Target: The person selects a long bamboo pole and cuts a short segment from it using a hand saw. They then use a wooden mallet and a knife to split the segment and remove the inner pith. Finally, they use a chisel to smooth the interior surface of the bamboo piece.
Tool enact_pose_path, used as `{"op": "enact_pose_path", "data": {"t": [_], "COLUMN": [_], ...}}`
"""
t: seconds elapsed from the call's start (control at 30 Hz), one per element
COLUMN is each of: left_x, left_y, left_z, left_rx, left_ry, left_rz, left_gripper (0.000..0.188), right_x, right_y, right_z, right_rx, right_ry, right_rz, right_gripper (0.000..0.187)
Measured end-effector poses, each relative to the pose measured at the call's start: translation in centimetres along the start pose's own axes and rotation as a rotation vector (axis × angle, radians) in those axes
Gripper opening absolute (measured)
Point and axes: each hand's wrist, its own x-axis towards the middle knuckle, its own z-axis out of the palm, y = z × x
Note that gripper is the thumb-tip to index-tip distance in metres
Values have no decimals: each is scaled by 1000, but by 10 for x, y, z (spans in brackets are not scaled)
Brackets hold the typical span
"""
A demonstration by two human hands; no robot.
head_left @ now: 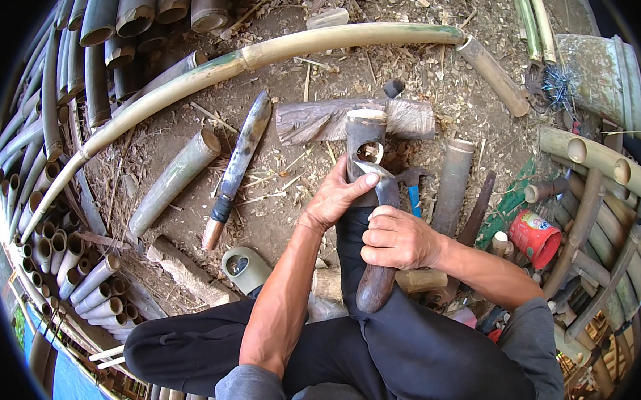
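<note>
In front of me a short, dark bamboo tube point(365, 127) stands against a wooden block point(309, 122), a round hole cut in its side. My left hand point(335, 199) is wrapped round the tube below the hole, its thumb lying along the blade. My right hand point(401, 238) grips a curved knife point(387, 191), whose thick wooden handle point(376, 287) sticks out below the fist over my thigh. The blade's tip reaches the lower rim of the hole. Just right of the tube lies a hammer point(414, 195) with a blue handle, partly hidden.
A large machete point(245, 149) lies to the left beside a bamboo piece point(174, 182). A long bamboo pole point(291, 46) arches across the far side. Bamboo tubes point(55, 250) are stacked at left. A red bucket point(534, 238) and bamboo rack point(583, 237) stand at right.
</note>
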Motion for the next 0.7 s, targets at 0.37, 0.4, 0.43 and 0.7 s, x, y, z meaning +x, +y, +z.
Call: {"op": "enact_pose_path", "data": {"t": [0.37,0.4,0.43,0.7], "left_x": [0,-3,-7,-25], "left_y": [-2,0,1,0], "left_z": [7,9,11,-7], "left_rx": [185,216,247,327], "left_ry": [137,172,205,61], "left_rz": [108,145,182,55], "left_gripper": [64,66,69,77], "right_x": [-15,-16,-17,37], "right_y": [18,14,8,-30], "right_z": [23,20,15,-63], "right_rx": [-282,-265,-188,712], "right_ry": [-17,-27,39,1192], "right_rz": [-82,-45,24,472], "right_gripper": [18,16,15,21]}}
